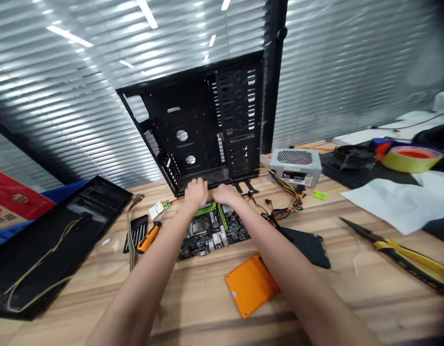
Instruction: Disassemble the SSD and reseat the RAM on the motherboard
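Grip open, left hand point(196, 193) and right hand point(227, 194) against the computer case point(239, 120) (motherboard point(207, 235) just below).

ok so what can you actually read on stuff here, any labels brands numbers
Power supply label: too small to read.
Motherboard markings: too small to read.
White paper tag: too small to read.
Red cardboard box: printing too blurred to read.
Nothing here can be quoted.

Bright room, overhead strip lights point(68, 36) glaring off the slatted blinds point(337, 77). Wide-angle bend at the edges, right side soft. Desk point(337, 307) shadows faint.
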{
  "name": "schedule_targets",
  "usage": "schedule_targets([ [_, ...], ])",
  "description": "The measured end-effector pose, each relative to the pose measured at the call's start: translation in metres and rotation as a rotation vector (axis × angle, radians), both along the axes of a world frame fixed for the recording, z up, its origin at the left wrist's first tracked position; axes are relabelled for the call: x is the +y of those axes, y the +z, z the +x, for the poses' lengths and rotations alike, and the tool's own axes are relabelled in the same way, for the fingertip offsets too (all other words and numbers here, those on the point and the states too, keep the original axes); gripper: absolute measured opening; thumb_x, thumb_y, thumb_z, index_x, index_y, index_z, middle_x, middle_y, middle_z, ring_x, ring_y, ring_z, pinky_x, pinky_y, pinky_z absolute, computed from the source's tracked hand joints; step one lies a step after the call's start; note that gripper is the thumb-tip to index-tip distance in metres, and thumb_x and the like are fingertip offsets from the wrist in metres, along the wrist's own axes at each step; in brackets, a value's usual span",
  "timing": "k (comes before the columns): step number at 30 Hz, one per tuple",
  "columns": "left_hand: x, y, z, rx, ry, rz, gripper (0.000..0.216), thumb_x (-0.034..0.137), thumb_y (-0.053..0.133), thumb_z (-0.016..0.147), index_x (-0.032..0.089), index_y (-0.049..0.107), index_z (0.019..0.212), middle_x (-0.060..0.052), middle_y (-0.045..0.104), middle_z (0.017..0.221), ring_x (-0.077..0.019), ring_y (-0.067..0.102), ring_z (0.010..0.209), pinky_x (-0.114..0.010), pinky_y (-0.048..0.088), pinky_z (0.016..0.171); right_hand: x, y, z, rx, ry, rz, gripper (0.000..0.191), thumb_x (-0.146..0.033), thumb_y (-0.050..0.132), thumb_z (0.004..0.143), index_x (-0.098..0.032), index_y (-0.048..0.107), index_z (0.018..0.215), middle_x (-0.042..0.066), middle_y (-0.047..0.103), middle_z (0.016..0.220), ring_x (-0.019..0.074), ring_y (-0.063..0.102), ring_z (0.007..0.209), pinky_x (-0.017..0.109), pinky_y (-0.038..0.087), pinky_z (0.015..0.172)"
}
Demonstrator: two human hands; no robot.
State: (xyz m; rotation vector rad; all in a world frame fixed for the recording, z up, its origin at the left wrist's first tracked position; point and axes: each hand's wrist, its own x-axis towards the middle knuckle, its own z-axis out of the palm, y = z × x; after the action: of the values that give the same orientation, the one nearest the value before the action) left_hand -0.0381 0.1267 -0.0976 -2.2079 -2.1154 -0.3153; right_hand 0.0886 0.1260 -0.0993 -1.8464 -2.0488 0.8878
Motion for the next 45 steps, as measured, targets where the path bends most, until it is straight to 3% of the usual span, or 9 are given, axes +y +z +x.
schedule_targets([
  [4, 0.006, -0.017, 0.001, -0.008, 0.049, -0.049, 0.038, 0.037, 0.027, 0.096, 0.015, 0.051, 0.116, -0.019, 0.054, 0.123, -0.0335, 0.050, 0.116, -0.047, 0.042, 0.091, 0.002, -0.003, -0.001, 0.122, 0.031, -0.123, 0.027, -0.024, 0.052, 0.082, -0.011, 0.069, 0.065, 0.009, 0.067, 0.062, 0.0165, 0.062, 0.052, 0.024, 0.047, 0.054],
  [8, 0.007, -0.025, 0.001, 0.011, 0.028, -0.088, 0.037, 0.036, 0.031, 0.094, 0.017, 0.048, 0.121, -0.017, 0.053, 0.127, -0.0338, 0.047, 0.118, -0.049, 0.039, 0.093, 0.000, -0.003, -0.003, 0.239, -0.007, -0.200, 0.034, -0.027, 0.048, 0.087, -0.011, 0.064, 0.061, 0.003, 0.056, 0.045, 0.0107, 0.047, 0.035, 0.022, 0.043, 0.045],
  [19, 0.007, -0.027, 0.003, 0.020, 0.026, -0.172, 0.039, 0.029, 0.035, 0.089, 0.015, 0.046, 0.124, -0.020, 0.051, 0.130, -0.0353, 0.045, 0.121, -0.052, 0.034, 0.097, -0.001, -0.002, -0.005, 0.427, -0.094, -0.348, 0.030, -0.024, 0.047, 0.088, -0.012, 0.055, 0.061, -0.001, 0.047, 0.040, 0.0070, 0.038, 0.033, 0.019, 0.034, 0.038],
  [25, 0.008, -0.028, 0.005, -0.007, 0.032, -0.185, 0.037, 0.030, 0.037, 0.089, 0.014, 0.046, 0.121, -0.020, 0.052, 0.129, -0.0358, 0.045, 0.121, -0.052, 0.035, 0.097, -0.004, -0.002, -0.008, 0.480, -0.117, -0.332, 0.027, -0.021, 0.047, 0.088, -0.015, 0.049, 0.062, -0.006, 0.040, 0.041, 0.0049, 0.033, 0.033, 0.017, 0.032, 0.038],
  [31, 0.010, -0.030, 0.002, -0.077, 0.040, -0.197, 0.035, 0.034, 0.034, 0.092, 0.016, 0.045, 0.119, -0.020, 0.054, 0.128, -0.0350, 0.047, 0.122, -0.051, 0.036, 0.097, 0.003, -0.014, -0.006, 0.417, -0.071, -0.251, 0.036, -0.030, 0.046, 0.087, -0.016, 0.050, 0.055, -0.003, 0.042, 0.041, 0.0071, 0.036, 0.033, 0.020, 0.034, 0.038],
  [36, 0.012, -0.032, -0.003, -0.168, 0.046, -0.192, 0.034, 0.035, 0.033, 0.094, 0.016, 0.047, 0.119, -0.020, 0.057, 0.126, -0.0331, 0.050, 0.120, -0.048, 0.038, 0.096, 0.005, -0.010, -0.001, 0.263, -0.016, -0.130, 0.034, -0.034, 0.051, 0.083, -0.014, 0.061, 0.058, 0.005, 0.055, 0.047, 0.0141, 0.051, 0.041, 0.024, 0.040, 0.044],
  [40, 0.016, -0.035, -0.008, -0.261, 0.040, -0.181, 0.034, 0.037, 0.042, 0.096, 0.015, 0.051, 0.119, -0.014, 0.059, 0.121, -0.0266, 0.056, 0.112, -0.045, 0.043, 0.095, 0.002, 0.000, 0.000, 0.141, 0.013, 0.009, 0.029, -0.035, 0.053, 0.081, -0.013, 0.070, 0.077, 0.013, 0.069, 0.071, 0.0237, 0.067, 0.074, 0.027, 0.047, 0.062],
  [43, 0.019, -0.038, -0.012, -0.351, 0.048, -0.177, 0.036, 0.039, 0.052, 0.093, 0.015, 0.055, 0.119, -0.010, 0.059, 0.117, -0.0224, 0.059, 0.104, -0.045, 0.049, 0.090, -0.002, 0.005, -0.002, 0.065, 0.043, 0.076, 0.030, -0.033, 0.051, 0.083, -0.013, 0.072, 0.093, 0.017, 0.071, 0.093, 0.0276, 0.065, 0.098, 0.029, 0.047, 0.075],
  [45, 0.020, -0.039, -0.014, -0.419, 0.055, -0.169, 0.034, 0.037, 0.055, 0.092, 0.015, 0.056, 0.118, -0.009, 0.060, 0.116, -0.0214, 0.060, 0.101, -0.044, 0.051, 0.087, -0.006, 0.007, -0.004, 0.029, 0.067, 0.086, 0.030, -0.028, 0.051, 0.083, -0.013, 0.070, 0.100, 0.017, 0.070, 0.103, 0.0274, 0.064, 0.103, 0.029, 0.047, 0.078],
])
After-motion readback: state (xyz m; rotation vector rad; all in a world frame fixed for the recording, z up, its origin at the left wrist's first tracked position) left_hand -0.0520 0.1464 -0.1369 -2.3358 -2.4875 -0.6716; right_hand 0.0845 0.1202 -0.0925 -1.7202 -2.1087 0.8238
